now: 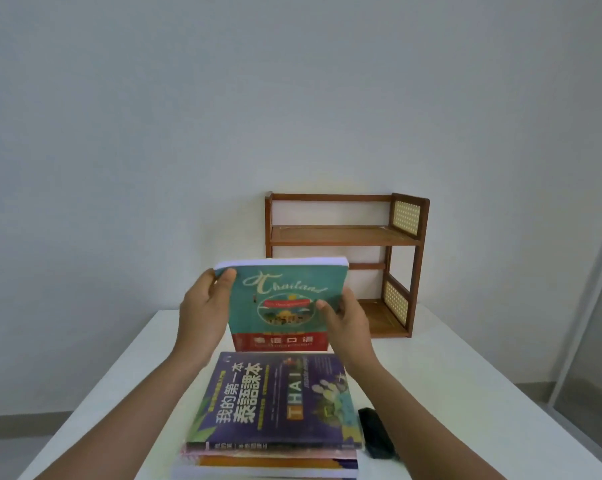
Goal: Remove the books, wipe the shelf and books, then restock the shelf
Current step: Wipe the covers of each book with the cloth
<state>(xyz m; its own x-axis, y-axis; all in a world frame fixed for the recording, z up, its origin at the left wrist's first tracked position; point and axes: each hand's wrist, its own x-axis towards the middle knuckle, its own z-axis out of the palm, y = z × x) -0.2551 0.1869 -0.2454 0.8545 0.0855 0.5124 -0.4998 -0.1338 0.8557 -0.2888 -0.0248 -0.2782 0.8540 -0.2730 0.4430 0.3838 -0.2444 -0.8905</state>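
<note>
Bottom centre: stack of paperback books (pixel 271 459) on white desk (pixel 448 382), purple-covered book (pixel 275 400) on top. Small black object (pixel 375 433) just right of the stack, blurry. Mid-frame: teal and red "Thailand" paperback (pixel 285 306) held upright above desk. Left hand (pixel 206 306) grips its left edge, fingers (pixel 227 282) curled over the cover; right hand (pixel 348 318) holds the right edge, thumb on front. Behind, right of centre: brown wooden two-tier shelf with rattan side panels (pixel 344 235) against the wall.

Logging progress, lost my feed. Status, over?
Left hand and right hand grip teal book upright above stack. Shelf bare. Path clear.
</note>
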